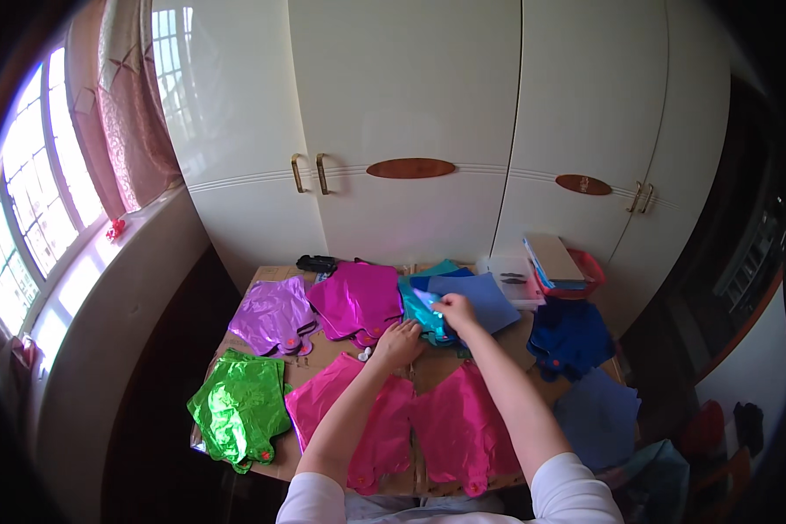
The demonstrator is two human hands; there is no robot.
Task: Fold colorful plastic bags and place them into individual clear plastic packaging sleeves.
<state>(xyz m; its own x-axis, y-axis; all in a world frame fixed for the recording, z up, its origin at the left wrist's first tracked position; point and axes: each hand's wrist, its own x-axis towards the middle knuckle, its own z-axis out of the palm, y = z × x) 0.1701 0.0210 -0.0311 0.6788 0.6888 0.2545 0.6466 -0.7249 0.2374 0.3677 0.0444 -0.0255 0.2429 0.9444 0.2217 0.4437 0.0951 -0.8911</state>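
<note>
My right hand [454, 313] pinches the edge of a shiny teal foil sheet [413, 307], with a pale bluish folded part beside the fingertips. My left hand [400, 343] lies at the lower edge of the same teal foil, fingers stretched out and pressing down. A magenta foil stack [355, 299] is just left of it. Under my forearms are two hot-pink foil pieces [377, 421] with small red round spots at their lower edges. Matte blue sheets [480, 301] stick out behind my right hand. Small white bits [365, 355] lie near my left wrist.
Brown cardboard [323, 364] covers the table. Lilac foil [271, 314] and green foil [240, 406] lie left; dark blue foil [572, 336] and a grey-blue sheet [598, 419] lie right. A black object [315, 264], a clear box [508, 278] and a red basket [592, 271] stand by the white cabinet [402, 87].
</note>
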